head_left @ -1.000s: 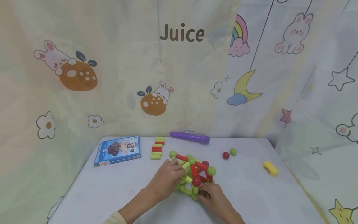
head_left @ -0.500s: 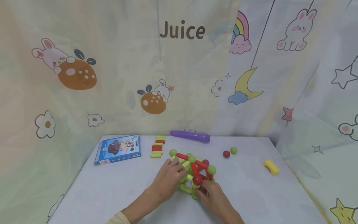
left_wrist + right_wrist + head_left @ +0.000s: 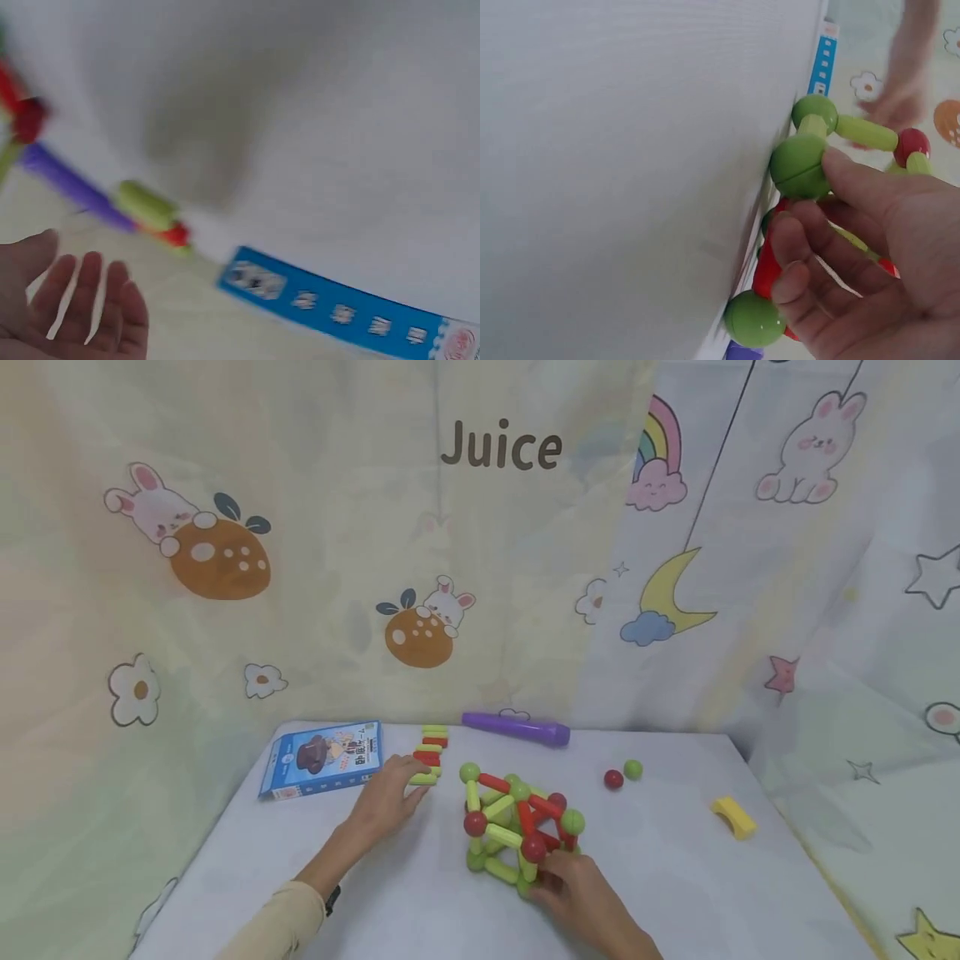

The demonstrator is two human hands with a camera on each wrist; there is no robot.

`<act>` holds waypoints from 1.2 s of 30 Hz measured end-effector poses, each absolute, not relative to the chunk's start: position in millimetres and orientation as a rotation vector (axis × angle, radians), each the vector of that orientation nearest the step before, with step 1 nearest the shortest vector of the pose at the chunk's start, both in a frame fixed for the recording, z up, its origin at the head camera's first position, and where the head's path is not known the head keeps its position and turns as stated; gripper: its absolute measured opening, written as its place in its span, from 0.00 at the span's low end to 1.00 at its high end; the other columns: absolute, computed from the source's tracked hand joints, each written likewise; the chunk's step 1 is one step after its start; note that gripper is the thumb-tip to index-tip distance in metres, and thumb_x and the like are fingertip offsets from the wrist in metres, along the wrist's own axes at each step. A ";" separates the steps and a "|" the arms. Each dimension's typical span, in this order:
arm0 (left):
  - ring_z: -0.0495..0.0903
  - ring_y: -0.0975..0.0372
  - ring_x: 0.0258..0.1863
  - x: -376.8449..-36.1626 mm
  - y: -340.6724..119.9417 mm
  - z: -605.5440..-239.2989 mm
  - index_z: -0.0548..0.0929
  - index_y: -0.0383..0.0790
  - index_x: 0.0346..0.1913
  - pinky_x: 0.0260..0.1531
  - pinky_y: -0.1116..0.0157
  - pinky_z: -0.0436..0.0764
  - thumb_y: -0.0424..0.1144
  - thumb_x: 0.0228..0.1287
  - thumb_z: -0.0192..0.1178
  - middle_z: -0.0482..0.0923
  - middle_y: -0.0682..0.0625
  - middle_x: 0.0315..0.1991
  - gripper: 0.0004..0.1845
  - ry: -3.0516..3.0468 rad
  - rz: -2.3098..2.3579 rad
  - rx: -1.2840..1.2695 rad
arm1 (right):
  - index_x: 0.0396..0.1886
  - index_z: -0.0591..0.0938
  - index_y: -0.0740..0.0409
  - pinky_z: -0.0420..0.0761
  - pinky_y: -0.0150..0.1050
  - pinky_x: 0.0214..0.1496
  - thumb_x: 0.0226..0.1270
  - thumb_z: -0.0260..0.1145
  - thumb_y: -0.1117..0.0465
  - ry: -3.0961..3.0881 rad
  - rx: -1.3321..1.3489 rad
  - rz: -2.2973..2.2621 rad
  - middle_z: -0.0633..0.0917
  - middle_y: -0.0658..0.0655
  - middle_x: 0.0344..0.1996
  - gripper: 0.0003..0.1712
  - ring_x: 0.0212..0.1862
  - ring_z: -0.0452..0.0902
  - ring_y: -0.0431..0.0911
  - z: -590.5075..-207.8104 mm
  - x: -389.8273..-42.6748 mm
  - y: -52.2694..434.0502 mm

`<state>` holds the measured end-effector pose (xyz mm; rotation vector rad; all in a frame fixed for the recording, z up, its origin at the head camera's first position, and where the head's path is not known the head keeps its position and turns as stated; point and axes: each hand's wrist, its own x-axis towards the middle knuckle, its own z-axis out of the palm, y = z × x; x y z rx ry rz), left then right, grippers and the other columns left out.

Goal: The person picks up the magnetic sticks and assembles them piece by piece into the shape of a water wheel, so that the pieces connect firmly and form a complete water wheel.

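Observation:
A frame built of light green and red rods (image 3: 504, 836) joined by green and red balls stands on the table before me. My right hand (image 3: 577, 893) holds its lower front corner; in the right wrist view, thumb and fingertips pinch a green ball (image 3: 799, 165) there. Away to the left, my left hand (image 3: 386, 802) is over the near end of a row of loose green and red rods (image 3: 432, 742), partly covering them. The left wrist view has that hand's fingers (image 3: 90, 292) loosely extended with nothing between them, and the rods (image 3: 146, 204) beyond, blurred.
A blue box (image 3: 322, 760) lies left of the rod row. At the back edge is a purple tapered stick (image 3: 516, 729). On the right are a loose red ball (image 3: 613, 779), a green ball (image 3: 633, 769) and a yellow arch block (image 3: 733, 818). A printed curtain hangs behind.
My left hand has let go of the frame and moved left to the loose rods, uncovering the frame's left side with a red ball. The right hand stays at the lower corner.

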<state>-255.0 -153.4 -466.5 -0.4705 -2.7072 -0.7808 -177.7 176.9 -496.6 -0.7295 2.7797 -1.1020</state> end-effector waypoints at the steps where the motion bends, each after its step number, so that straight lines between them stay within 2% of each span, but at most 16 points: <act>1: 0.84 0.51 0.55 -264.0 -158.3 -473.9 0.91 0.39 0.54 0.56 0.51 0.87 0.32 0.66 0.76 0.89 0.45 0.53 0.15 -2.765 -0.697 -0.434 | 0.43 0.92 0.52 0.82 0.31 0.36 0.63 0.83 0.59 2.774 -0.739 -1.117 0.84 0.38 0.30 0.11 0.33 0.75 0.32 -497.1 -178.2 177.3; 4: 0.85 0.49 0.51 -284.9 -166.5 -491.8 0.91 0.36 0.54 0.53 0.52 0.88 0.30 0.66 0.75 0.89 0.41 0.52 0.14 -2.854 -0.460 -0.449 | 0.41 0.92 0.53 0.82 0.31 0.36 0.62 0.83 0.60 2.773 -0.761 -1.145 0.84 0.37 0.30 0.10 0.33 0.74 0.32 -499.4 -179.0 176.1; 6: 0.85 0.51 0.46 -293.3 -168.9 -499.4 0.91 0.35 0.52 0.49 0.55 0.88 0.30 0.66 0.75 0.90 0.41 0.49 0.12 -2.847 -0.352 -0.462 | 0.40 0.92 0.53 0.81 0.31 0.36 0.61 0.83 0.59 2.774 -0.765 -1.153 0.83 0.37 0.29 0.09 0.32 0.73 0.31 -499.9 -179.3 172.6; 9: 0.79 0.55 0.38 -294.7 -170.8 -506.2 0.92 0.35 0.47 0.41 0.58 0.84 0.29 0.66 0.75 0.88 0.42 0.42 0.08 -2.835 -0.263 -0.443 | 0.36 0.92 0.53 0.81 0.30 0.35 0.62 0.83 0.60 2.770 -0.776 -1.180 0.83 0.37 0.28 0.07 0.31 0.73 0.31 -501.4 -176.5 163.6; 12: 0.77 0.57 0.34 -289.1 -171.0 -506.7 0.93 0.34 0.45 0.38 0.59 0.82 0.27 0.66 0.74 0.86 0.43 0.38 0.06 -2.862 -0.301 -0.398 | 0.35 0.91 0.55 0.79 0.29 0.32 0.63 0.82 0.61 2.764 -0.786 -1.214 0.81 0.37 0.25 0.07 0.29 0.72 0.30 -503.4 -175.3 151.9; 16: 0.80 0.57 0.36 -269.6 -168.2 -494.4 0.92 0.30 0.46 0.43 0.58 0.86 0.25 0.66 0.73 0.85 0.42 0.38 0.08 -2.910 -0.548 -0.285 | 0.39 0.92 0.58 0.81 0.28 0.33 0.65 0.81 0.61 2.683 -0.783 -1.300 0.82 0.38 0.25 0.08 0.29 0.73 0.30 -504.1 -175.1 142.0; 21: 0.82 0.56 0.41 -223.6 -150.4 -443.8 0.91 0.32 0.52 0.45 0.57 0.88 0.27 0.65 0.75 0.85 0.45 0.41 0.13 -2.807 -0.860 -0.185 | 0.51 0.92 0.61 0.86 0.31 0.39 0.71 0.78 0.60 2.434 -0.665 -1.432 0.90 0.43 0.34 0.14 0.35 0.83 0.34 -497.6 -168.5 162.9; 23: 0.82 0.58 0.41 -201.0 -135.4 -418.8 0.91 0.35 0.53 0.44 0.59 0.88 0.27 0.63 0.76 0.85 0.48 0.42 0.15 -2.745 -0.937 -0.239 | 0.48 0.92 0.58 0.85 0.31 0.37 0.72 0.77 0.58 2.458 -0.583 -1.417 0.91 0.43 0.33 0.11 0.34 0.83 0.35 -494.9 -165.4 179.5; 25: 0.82 0.60 0.42 -182.0 -117.4 -399.1 0.91 0.38 0.53 0.43 0.62 0.87 0.28 0.63 0.77 0.84 0.51 0.42 0.16 -2.707 -1.003 -0.340 | 0.41 0.93 0.55 0.83 0.30 0.34 0.71 0.77 0.57 2.564 -0.509 -1.388 0.90 0.43 0.30 0.06 0.31 0.81 0.35 -493.1 -166.1 194.3; 28: 0.81 0.62 0.41 -163.4 -87.8 -384.0 0.92 0.39 0.52 0.42 0.66 0.87 0.30 0.64 0.76 0.86 0.52 0.44 0.14 -2.686 -1.083 -0.510 | 0.35 0.91 0.52 0.83 0.30 0.33 0.68 0.79 0.58 2.743 -0.477 -1.355 0.88 0.42 0.27 0.05 0.28 0.79 0.34 -491.8 -171.5 207.9; 32: 0.81 0.63 0.40 -157.0 -52.4 -388.7 0.94 0.41 0.47 0.46 0.65 0.81 0.33 0.62 0.79 0.90 0.54 0.38 0.10 -2.663 -0.952 -0.649 | 0.35 0.90 0.53 0.85 0.31 0.34 0.67 0.80 0.59 2.827 -0.523 -1.365 0.89 0.43 0.28 0.05 0.29 0.81 0.34 -493.5 -177.4 212.4; 36: 0.74 0.64 0.36 -158.7 -30.8 -404.0 0.96 0.46 0.40 0.40 0.61 0.68 0.35 0.57 0.81 0.89 0.57 0.32 0.08 -2.609 -0.695 -0.685 | 0.36 0.91 0.54 0.85 0.32 0.34 0.66 0.81 0.59 2.828 -0.531 -1.375 0.90 0.43 0.29 0.06 0.30 0.81 0.33 -496.1 -176.1 210.7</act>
